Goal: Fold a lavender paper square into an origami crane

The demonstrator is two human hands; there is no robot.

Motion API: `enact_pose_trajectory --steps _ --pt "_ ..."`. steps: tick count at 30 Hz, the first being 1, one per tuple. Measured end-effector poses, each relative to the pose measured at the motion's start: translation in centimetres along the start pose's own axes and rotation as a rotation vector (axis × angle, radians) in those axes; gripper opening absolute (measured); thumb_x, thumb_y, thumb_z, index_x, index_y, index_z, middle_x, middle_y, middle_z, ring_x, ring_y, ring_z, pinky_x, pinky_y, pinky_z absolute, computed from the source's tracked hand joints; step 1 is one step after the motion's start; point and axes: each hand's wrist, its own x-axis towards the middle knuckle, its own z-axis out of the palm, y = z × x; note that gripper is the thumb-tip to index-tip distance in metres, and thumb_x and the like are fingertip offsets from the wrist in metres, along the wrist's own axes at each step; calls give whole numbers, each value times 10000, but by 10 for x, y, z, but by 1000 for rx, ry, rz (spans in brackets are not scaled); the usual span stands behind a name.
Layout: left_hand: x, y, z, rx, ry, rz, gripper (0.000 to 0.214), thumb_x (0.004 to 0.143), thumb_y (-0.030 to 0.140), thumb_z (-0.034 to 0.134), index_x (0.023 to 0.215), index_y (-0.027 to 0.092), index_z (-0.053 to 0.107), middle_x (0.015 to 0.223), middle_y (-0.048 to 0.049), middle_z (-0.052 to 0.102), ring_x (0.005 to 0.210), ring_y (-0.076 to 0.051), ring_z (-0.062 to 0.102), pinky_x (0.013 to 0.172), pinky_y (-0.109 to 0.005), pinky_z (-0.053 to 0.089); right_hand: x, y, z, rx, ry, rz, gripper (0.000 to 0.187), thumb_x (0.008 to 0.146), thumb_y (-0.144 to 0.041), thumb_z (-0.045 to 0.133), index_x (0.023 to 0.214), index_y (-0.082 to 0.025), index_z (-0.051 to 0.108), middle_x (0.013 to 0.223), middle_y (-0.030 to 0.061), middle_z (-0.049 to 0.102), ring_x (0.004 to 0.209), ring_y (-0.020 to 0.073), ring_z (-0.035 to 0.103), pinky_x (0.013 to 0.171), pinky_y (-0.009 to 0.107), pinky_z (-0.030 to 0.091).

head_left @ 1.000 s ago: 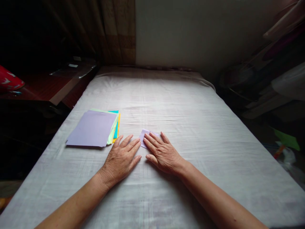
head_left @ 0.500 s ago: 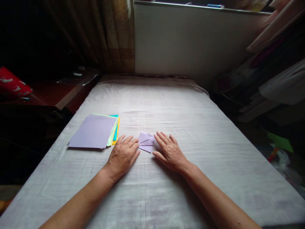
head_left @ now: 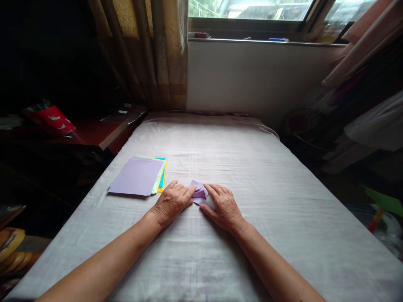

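Note:
A small piece of folded purple paper (head_left: 199, 193) lies on the white cloth between my hands. Its flaps look slightly raised and bent. My left hand (head_left: 173, 202) holds its left side, index finger over the top and thumb near the lower corner. At the right side, my right hand (head_left: 223, 205) has its index finger on the upper edge and its thumb by the lower edge, curled in on the paper. The fingertips hide both sides of it. Left of my left hand rests a stack of square coloured paper (head_left: 136, 176), purple on top, with green, blue and yellow edges showing.
The white cloth (head_left: 245, 155) covers the table or bed under my arms. A dark red wooden desk (head_left: 91, 133) with a red cup (head_left: 52, 119) stands at the left. Curtains (head_left: 166, 58) and a window (head_left: 252, 10) are behind; clothes (head_left: 374, 126) hang at the right.
The camera view has tilted up, showing the window. My fingers have closed in on the folded paper; its flaps now stand up more. The left index finger reaches further over it.

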Motion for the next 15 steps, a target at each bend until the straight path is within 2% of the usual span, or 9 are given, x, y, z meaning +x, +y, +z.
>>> enact_pose_trajectory --steps 3,7,9,12,15 --pt "0 -2 4 51 44 50 339 949 267 560 1266 151 524 906 -55 709 839 -202 660 913 -392 421 1 2 4 4 25 2 546 862 -350 630 1351 -132 527 1316 155 603 1188 302 542 1022 474 406" --pt "2 -4 5 99 33 123 134 952 185 519 1060 163 596 793 -38 684 740 -193 643 800 -362 439 0 7 7 56 37 -2 554 835 -350 642 1345 -162 532 1310 142 611 1195 299 547 1023 472 406" --pt "3 -6 5 103 29 145 121 944 147 510 1019 158 605 764 -40 675 708 -193 632 750 -352 439 -1 10 8 98 43 -19 598 787 -305 659 1355 -175 522 1321 138 603 1205 292 546 1027 462 410" --pt "2 -8 4 97 31 168 180 933 113 510 1078 160 605 784 -41 684 706 -194 632 712 -341 437 -3 15 10 149 57 -22 628 718 -184 632 1338 -194 535 1302 117 615 1188 271 560 1027 437 420" --pt "0 -11 6 75 37 163 233 931 119 522 1145 174 595 834 -43 704 734 -189 646 711 -329 441 -3 18 12 175 78 -20 581 712 -103 581 1276 -243 579 1210 69 663 1103 234 602 978 391 452"
